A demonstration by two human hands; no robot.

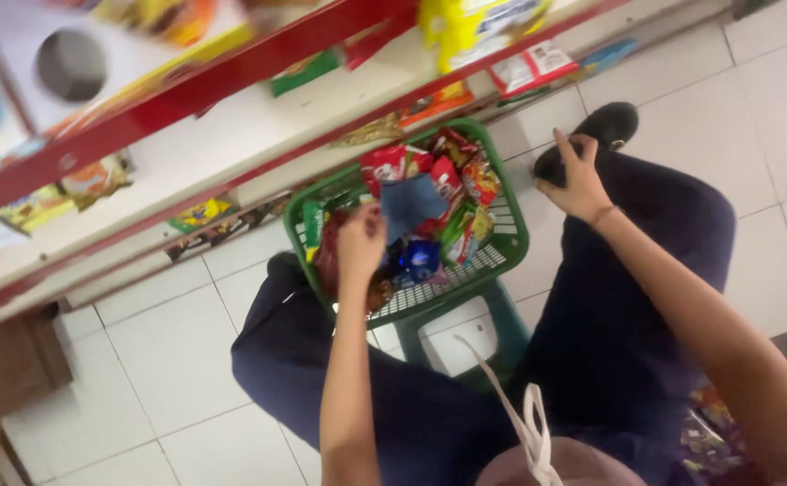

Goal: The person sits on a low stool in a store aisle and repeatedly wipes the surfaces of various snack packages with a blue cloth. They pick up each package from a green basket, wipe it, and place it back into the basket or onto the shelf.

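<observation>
Reaching into the green plastic mesh basket (507,236), left hand (361,241) grips a snack packet; right hand (579,183) rests open-fingered on the knee

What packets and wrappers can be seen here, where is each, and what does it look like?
Green basket: between the knees, full of snack packets.
Red packets: at the basket's far side, crinkled pouches.
Dark blue packet: flat, by the left hand.
Shiny blue wrapper: lower in the basket.
Yellow packs: blocky, on the red-edged shelf.
Red-and-white packet: flat, at the shelf edge.

Red-edged shelves (186,99), white floor tiles (177,360)
</observation>
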